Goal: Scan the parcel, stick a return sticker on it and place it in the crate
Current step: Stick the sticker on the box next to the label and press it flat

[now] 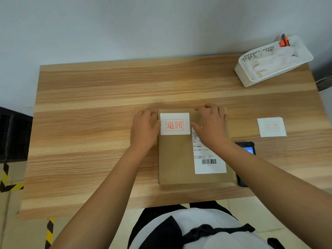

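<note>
退回 — red, on parcel's [179, 159] sticker [175, 123]

Matt brown cardboard parcel [177, 159], smooth paper sticker [175, 124], wood-grain table [107, 97], white plastic basket [273, 63]

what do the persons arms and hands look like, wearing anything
Both forearms are bare up to the frame edge: no sleeves, gloves, watch or bracelets show. The left hand and right hand are bare too; I cannot make out a ring on either. Lower down, the person wears a white top with a black strap or apron tie.
</note>
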{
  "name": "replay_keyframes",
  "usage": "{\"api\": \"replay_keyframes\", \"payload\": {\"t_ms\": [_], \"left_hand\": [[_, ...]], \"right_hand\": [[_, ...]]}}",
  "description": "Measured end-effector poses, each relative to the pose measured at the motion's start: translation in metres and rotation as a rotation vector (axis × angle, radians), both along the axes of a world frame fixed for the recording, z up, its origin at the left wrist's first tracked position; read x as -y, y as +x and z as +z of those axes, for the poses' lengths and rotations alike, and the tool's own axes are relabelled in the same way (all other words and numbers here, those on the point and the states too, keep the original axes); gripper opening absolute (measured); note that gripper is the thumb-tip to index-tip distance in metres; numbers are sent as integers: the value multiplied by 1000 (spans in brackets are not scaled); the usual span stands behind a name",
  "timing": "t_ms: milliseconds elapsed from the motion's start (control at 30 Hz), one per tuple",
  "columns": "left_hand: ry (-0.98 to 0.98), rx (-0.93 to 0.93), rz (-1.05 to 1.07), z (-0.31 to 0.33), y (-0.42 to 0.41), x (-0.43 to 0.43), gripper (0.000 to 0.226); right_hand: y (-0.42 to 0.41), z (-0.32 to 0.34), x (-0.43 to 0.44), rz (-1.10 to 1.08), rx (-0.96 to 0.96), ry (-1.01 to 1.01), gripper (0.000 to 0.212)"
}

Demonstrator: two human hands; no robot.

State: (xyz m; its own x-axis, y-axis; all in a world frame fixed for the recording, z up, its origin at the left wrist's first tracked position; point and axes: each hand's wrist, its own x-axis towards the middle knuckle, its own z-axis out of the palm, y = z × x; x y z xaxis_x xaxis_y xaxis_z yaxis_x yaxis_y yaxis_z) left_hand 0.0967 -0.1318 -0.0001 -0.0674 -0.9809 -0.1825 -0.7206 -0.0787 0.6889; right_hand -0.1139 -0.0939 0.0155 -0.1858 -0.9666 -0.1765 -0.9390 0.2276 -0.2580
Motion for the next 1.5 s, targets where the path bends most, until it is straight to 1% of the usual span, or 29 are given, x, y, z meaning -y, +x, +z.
{"api": "replay_keyframes", "payload": {"t_ms": [67,133,233,333,467,667,767,867,1000,1100,1200,1300,1433,1500], "left_hand": [[-69,144,-184,-4,5,-3,49],[-68,296,-323,-5,5,-7,59],[-21,463,-438,-12,4,-11,60],[4,542,-480,-17,10,-10,61],[-9,560,-476,-19,20,-10,61],[-13,553,-504,-17,23,-9,61],[-6,518,-488,-15,28,-10,62],[-20,444,-454,-9,26,-11,64],[-85,418,-522,-3,6,-11,66],[-58,455,-561,-8,-8,-10,69],[-37,526,-537,-14,-5,-10,73],[-31,549,-525,-14,6,-14,72],[-7,560,-548,-10,17,-30,72],[-1,580,-561,-7,21,-42,77]], "right_hand": [[2,1,-7,102,8,34,57],[5,-3,-11,184,-13,147,64],[7,-12,-13,221,-86,273,64],[5,-21,-14,202,-80,284,61],[0,-28,-16,199,-62,258,57],[-2,-34,-19,193,-42,220,57],[-7,-34,-20,183,-45,188,57],[-5,-25,-22,136,-42,142,58],[12,-14,-21,211,-71,88,61],[25,-19,-18,212,-60,110,68],[21,-27,-19,118,-59,178,61],[7,-27,-29,7,-69,176,57],[1,-26,-52,56,-86,149,55],[6,-27,-64,83,-100,157,56]]}}
